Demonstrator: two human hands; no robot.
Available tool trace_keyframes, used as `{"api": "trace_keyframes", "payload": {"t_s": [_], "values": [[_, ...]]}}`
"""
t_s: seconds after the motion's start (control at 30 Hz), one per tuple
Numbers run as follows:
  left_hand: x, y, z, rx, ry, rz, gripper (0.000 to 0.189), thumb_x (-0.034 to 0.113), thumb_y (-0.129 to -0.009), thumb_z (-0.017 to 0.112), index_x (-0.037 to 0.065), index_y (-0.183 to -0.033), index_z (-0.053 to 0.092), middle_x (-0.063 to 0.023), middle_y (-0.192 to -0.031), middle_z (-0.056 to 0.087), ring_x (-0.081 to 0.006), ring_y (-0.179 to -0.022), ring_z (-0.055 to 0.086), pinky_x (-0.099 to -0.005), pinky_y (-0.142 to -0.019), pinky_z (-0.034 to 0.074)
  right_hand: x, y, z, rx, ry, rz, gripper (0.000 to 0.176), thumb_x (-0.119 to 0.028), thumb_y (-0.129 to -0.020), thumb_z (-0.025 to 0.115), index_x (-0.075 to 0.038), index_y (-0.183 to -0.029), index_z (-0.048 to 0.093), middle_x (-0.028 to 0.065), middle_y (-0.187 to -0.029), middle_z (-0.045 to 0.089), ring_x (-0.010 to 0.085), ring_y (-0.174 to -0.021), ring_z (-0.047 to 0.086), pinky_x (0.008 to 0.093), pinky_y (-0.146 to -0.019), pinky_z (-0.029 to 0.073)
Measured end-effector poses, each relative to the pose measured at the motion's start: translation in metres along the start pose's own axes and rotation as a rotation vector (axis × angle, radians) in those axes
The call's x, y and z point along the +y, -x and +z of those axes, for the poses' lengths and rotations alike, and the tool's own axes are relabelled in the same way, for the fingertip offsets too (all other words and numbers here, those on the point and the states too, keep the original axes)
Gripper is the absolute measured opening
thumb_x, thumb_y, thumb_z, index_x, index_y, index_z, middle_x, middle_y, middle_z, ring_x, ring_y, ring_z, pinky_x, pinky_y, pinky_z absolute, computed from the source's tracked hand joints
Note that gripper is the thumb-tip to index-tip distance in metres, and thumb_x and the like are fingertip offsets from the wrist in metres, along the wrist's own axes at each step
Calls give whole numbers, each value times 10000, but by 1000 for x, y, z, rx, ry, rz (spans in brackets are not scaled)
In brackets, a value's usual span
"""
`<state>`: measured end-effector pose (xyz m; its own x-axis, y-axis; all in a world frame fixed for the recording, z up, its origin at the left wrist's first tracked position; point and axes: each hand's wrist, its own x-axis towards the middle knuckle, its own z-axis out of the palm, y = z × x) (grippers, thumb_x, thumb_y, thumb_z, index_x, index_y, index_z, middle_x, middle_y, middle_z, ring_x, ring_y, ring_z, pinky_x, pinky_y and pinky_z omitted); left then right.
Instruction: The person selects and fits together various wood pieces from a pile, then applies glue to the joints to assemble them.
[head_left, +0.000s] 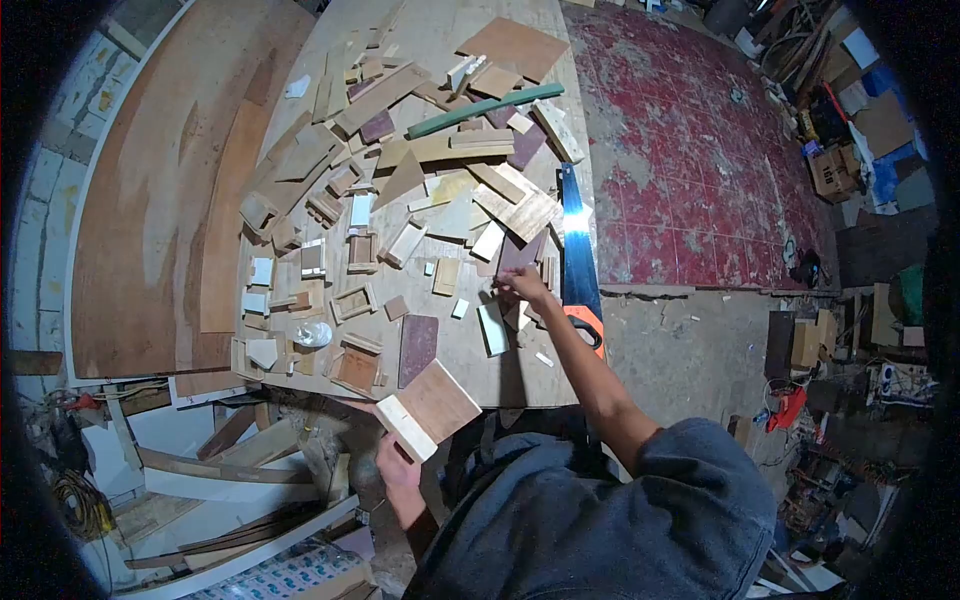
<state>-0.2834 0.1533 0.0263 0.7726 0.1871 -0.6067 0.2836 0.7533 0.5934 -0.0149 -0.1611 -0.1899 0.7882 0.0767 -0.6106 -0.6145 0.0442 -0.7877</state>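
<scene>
Brown board, pale strip seemingly joined along one edge, is held in the left hand; the right hand's grip over the surface cannot be made out. Several small boxes look assembled; many offcuts are left loose.

In left hand: a wooden piece, flat reddish-brown panel, thick pale strip along the lower-left end, thin pale strip along the upper-right edge. Held slanted at the near edge of the worktable. Close to right hand, on the worktable: a maroon board, flat, partly covered by scraps. Just below that hand: a pale green block, narrow, oblong, lying lengthwise toward the near edge. Contents of right-hand fingers too small to tell.
</scene>
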Motion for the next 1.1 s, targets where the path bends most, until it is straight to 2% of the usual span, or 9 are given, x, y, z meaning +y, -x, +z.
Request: {"api": "trace_keyframes", "payload": {"t_s": [0.3, 0.37, 0.5, 0.57, 0.73, 0.8, 0.9, 1.03, 1.1], "values": [[-13, 25, -16, 95, 19, 16, 525, 279, -899, 486, -33, -1320, 450, -149, -1252, 552, -284, -1180, 522, -405, -1012, 395, -19, -73, 44, 279, -337, 164, 184, -167, -847, 684, 11, -804, 672, 70, -710, 647, 187, -508, 607, 318, -500, 485], [-15, 27, -17, 92, 24, 25, 526, 285, -899, 486, -35, -1315, 455, -147, -1253, 550, -283, -1181, 520, -402, -1012, 395, -9, -87, 40, 226, -49, 134, 176, -160, -855, 673, 12, -816, 672, 86, -740, 672, 174, -522, 618, 322, -491, 487], [-17, 23, -29, 131, 37, 9, 410, 281, -888, 532, 7, -1191, 552, -108, -1184, 589, -257, -1098, 571, -412, -955, 447, -33, -47, 43, -186, -248, 118, 189, -155, -930, 574, -14, -849, 671, 71, -734, 672, 154, -556, 628, 280, -503, 510], [-16, 27, -28, 169, -106, 69, 386, 281, -890, 538, 19, -1173, 558, -102, -1158, 589, -248, -1073, 574, -408, -948, 450, -23, -61, 45, -234, -172, 53, 168, -154, -918, 587, -5, -921, 663, 67, -784, 682, 144, -581, 632, 278, -503, 506], [-7, 24, -33, 108, -209, 136, 325, 289, -903, 537, 50, -1121, 571, -87, -1086, 585, -226, -1020, 574, -399, -934, 452, -48, -41, 57, 452, 771, -403, 431, -177, -728, 752, -43, -1118, 626, 152, -951, 669, 310, -842, 668, 390, -721, 546], [-5, 25, -39, 171, -48, 69, 525, 313, -898, 507, -32, -1292, 480, -130, -1243, 558, -267, -1158, 531, -388, -995, 405, -67, -20, 62, 446, 879, -414, 499, -180, -687, 774, -73, -1148, 615, 176, -1049, 612, 341, -916, 643, 407, -777, 531], [-5, 27, -41, 149, 20, 52, 537, 322, -893, 519, -30, -1296, 475, -124, -1243, 558, -262, -1155, 530, -389, -994, 402, -72, -15, 64, 409, 1064, -381, 623, -177, -633, 810, -138, -1212, 581, 213, -1227, 446, 367, -1022, 599, 425, -838, 516], [-3, 36, -33, 152, 25, 45, 420, 273, -905, 519, 0, -1225, 525, -93, -1198, 580, -241, -1129, 539, -390, -980, 416, -79, -23, 69, 418, 1102, -384, 482, -167, -637, 799, -63, -1078, 634, 246, -1197, 462, 384, -992, 605, 431, -808, 534], [-5, 35, -35, 120, 62, 25, 407, 266, -905, 519, 4, -1216, 533, -93, -1188, 585, -239, -1120, 545, -392, -982, 409, -93, -30, 74, 351, 1162, -186, 334, -134, -662, 757, -37, -964, 650, 239, -1208, 460, 387, -978, 609, 435, -788, 545]]}}
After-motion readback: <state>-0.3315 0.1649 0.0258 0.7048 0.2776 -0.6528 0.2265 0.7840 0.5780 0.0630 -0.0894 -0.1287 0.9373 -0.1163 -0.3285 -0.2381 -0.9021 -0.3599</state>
